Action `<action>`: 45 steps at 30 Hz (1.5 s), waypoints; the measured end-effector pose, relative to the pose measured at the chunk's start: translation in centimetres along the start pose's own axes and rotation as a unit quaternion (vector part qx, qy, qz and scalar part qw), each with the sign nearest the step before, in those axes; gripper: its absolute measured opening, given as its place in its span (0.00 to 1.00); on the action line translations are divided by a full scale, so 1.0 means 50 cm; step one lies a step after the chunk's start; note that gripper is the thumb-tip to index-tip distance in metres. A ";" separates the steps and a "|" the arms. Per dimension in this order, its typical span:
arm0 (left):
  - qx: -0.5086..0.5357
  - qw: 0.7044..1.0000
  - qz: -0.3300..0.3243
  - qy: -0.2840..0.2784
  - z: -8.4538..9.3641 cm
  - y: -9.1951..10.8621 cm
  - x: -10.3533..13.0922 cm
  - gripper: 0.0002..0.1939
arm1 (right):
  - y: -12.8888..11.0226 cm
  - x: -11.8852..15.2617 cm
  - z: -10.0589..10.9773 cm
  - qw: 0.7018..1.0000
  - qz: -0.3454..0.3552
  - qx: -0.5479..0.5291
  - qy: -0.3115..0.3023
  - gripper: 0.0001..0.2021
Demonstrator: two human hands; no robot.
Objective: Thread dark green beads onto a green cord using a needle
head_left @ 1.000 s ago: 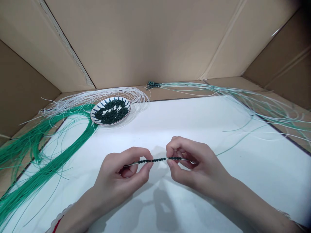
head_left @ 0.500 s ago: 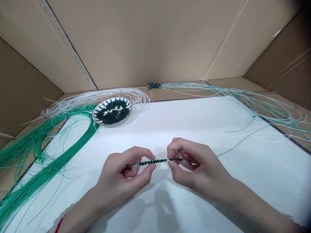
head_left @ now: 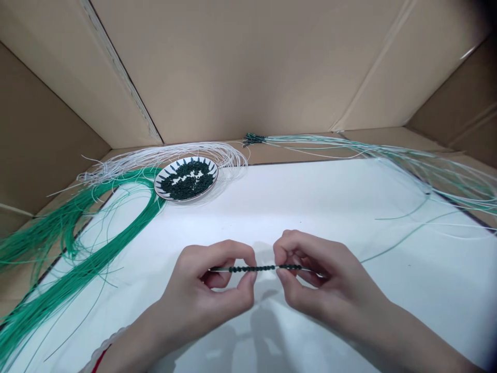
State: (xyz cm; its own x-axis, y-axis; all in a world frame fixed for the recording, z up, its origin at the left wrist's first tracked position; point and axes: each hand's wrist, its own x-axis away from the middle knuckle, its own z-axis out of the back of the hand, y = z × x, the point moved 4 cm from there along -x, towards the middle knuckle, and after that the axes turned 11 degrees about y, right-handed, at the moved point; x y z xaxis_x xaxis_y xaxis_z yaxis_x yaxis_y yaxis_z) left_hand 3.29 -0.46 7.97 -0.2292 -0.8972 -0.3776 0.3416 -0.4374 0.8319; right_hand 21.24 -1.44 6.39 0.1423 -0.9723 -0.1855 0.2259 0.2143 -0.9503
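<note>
A strand of small dark green beads point(head_left: 266, 268) runs level between my two hands, above the white board. My left hand point(head_left: 219, 282) pinches the beaded strand between thumb and index finger, with some beads showing inside the curl of its fingers. On the other side, my right hand point(head_left: 316, 274) pinches the strand near a short bare gap, and more beads lie behind its fingertips. A thin pale cord passes through the beads. Behind my left hand, a white plate with blue rim marks point(head_left: 160, 182) holds many loose dark green beads point(head_left: 188, 187).
Bundled green cords point(head_left: 120, 243) spread over the left side. White cords point(head_left: 186, 149) curve behind the plate. At the back, a bundle of beaded strands point(head_left: 254, 139) trails cords to the right. Cardboard walls point(head_left: 248, 67) surround the white board point(head_left: 291, 191).
The view has shifted, so most things appear slightly farther right. Both hands appear a little lower, and the left fingertips look closed more tightly on the strand.
</note>
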 end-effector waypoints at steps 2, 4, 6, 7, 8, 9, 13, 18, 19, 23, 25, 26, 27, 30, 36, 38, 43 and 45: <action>-0.005 1.000 -0.005 0.000 -0.002 0.004 -0.003 0.10 | 0.000 -0.001 0.001 1.000 0.000 0.002 -0.004 0.07; -0.014 1.000 -0.010 -0.004 -0.006 0.006 -0.006 0.10 | 0.002 -0.001 0.000 1.000 -0.010 0.005 -0.010 0.08; -0.021 1.000 -0.015 -0.003 -0.008 0.007 -0.008 0.09 | 0.006 0.001 -0.001 1.000 -0.020 0.008 -0.014 0.09; -0.023 1.000 -0.018 0.002 -0.008 0.007 -0.008 0.09 | 0.008 0.002 -0.002 1.000 -0.020 0.009 -0.014 0.09; -0.024 0.999 -0.022 0.009 -0.007 0.006 -0.008 0.09 | 0.009 0.003 -0.003 1.000 -0.018 0.009 -0.014 0.09; -0.025 0.999 -0.025 0.016 -0.005 0.005 -0.007 0.09 | 0.010 0.004 -0.003 1.000 -0.013 0.011 -0.012 0.09; -0.024 1.000 -0.004 -0.001 -0.002 -0.001 -0.006 0.10 | 0.011 0.004 -0.004 1.000 -0.005 0.019 -0.009 0.10; 0.006 0.999 0.036 -0.006 -0.002 -0.002 -0.011 0.08 | 0.009 -0.002 -0.001 1.000 0.006 0.007 0.006 0.09; 0.010 0.999 0.043 -0.011 -0.003 -0.004 -0.013 0.08 | 0.010 -0.005 0.000 1.000 0.007 0.004 0.011 0.08; 0.039 0.986 0.133 -0.097 -0.004 -0.031 -0.021 0.10 | 0.017 -0.016 0.000 1.000 -0.010 0.003 0.017 0.06; 0.072 0.968 0.192 -0.145 0.000 -0.049 -0.023 0.15 | 0.024 -0.023 0.000 0.999 -0.031 0.010 0.014 0.04; 0.088 0.959 0.217 -0.161 0.003 -0.057 -0.024 0.15 | 0.028 -0.027 0.002 0.999 -0.041 0.014 0.013 0.03; 0.102 0.950 0.238 -0.173 0.006 -0.065 -0.025 0.14 | 0.032 -0.031 0.003 0.999 -0.049 0.018 0.012 0.03; 0.114 0.942 0.259 -0.181 0.012 -0.081 -0.031 0.11 | 0.041 -0.041 0.010 0.998 -0.056 0.029 -0.002 0.05; 0.102 0.954 0.235 -0.154 0.020 -0.123 -0.047 0.13 | 0.073 -0.049 0.036 0.992 -0.104 0.053 -0.049 0.21; 0.096 0.957 0.234 -0.140 0.025 -0.139 -0.050 0.12 | 0.086 -0.052 0.046 0.991 -0.116 0.056 -0.048 0.20; 0.084 0.957 0.243 -0.136 0.029 -0.167 -0.049 0.13 | 0.104 -0.074 0.055 0.996 -0.052 0.074 -0.011 0.12; 0.086 0.954 0.250 -0.141 0.029 -0.175 -0.048 0.13 | 0.106 -0.081 0.053 0.996 -0.029 0.084 -0.001 0.11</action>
State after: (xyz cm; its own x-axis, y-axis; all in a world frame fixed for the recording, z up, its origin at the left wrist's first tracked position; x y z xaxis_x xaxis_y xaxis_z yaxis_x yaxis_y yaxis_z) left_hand -0.48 5.60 2.19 -0.3216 -0.9281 0.1877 0.3230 0.0788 0.9431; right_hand 24.42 3.90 2.78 0.1270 -0.9831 -0.1315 0.3924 0.1716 -0.9037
